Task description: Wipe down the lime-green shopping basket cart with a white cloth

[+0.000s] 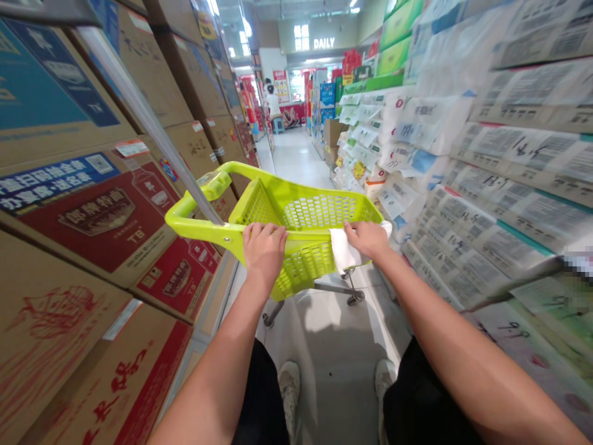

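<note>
A lime-green plastic shopping cart (306,262) stands sideways in front of me, its handle end to the left. My left hand (265,247) is closed over the near rim, close to the handle end. Farther right, my right hand (368,240) presses a white cloth (346,250) on the same rim, fingers wrapped over it. Part of the cloth hangs down the outside of the basket. A grey metal pole (152,127) slants from the upper left down to the cart near my left hand. No goods show in the visible part of the basket.
Stacked cardboard cartons (92,210) line the left side. Piled packs of paper tissue (504,154) crowd the right, close to the cart's end. Between them the tiled aisle (296,148) runs ahead, where a person (272,102) is by a blue stool (278,125).
</note>
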Action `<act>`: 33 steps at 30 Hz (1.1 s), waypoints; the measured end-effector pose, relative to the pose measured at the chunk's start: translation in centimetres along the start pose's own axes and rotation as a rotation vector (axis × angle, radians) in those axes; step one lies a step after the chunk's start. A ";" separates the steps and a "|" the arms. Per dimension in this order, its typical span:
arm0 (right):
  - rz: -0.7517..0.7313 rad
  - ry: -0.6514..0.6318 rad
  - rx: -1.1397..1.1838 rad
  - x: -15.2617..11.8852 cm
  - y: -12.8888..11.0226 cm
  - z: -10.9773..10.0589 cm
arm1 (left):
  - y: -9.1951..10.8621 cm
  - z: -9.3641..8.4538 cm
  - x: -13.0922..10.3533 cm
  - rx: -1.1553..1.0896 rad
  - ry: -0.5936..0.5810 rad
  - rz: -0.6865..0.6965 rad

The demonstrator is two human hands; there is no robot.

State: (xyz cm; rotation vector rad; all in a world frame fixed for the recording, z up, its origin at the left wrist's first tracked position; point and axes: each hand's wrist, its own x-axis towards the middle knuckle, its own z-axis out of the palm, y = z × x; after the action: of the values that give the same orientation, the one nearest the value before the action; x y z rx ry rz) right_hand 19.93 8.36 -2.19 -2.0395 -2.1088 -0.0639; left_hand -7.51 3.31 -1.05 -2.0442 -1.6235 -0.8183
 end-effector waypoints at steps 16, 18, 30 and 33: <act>-0.280 0.080 0.138 -3.0 -9.0 -1.2 | 3.3 -2.1 -1.5 0.012 -0.017 0.081; -0.244 0.065 0.092 -2.4 -7.1 -1.0 | 2.6 -2.1 -1.3 -0.007 -0.022 0.086; 0.004 0.095 -0.014 0.0 0.5 0.5 | 0.2 -1.0 -0.5 -0.076 -0.018 0.170; -0.037 0.105 0.050 -0.7 -2.7 0.3 | 1.3 -1.4 -0.7 -0.088 -0.043 0.170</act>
State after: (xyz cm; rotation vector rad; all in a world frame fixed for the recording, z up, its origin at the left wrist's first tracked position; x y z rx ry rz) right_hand 17.23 7.65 -2.28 -1.9251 -2.0641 -0.1203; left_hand -6.68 1.61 -0.42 -2.2392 -1.4339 -0.8031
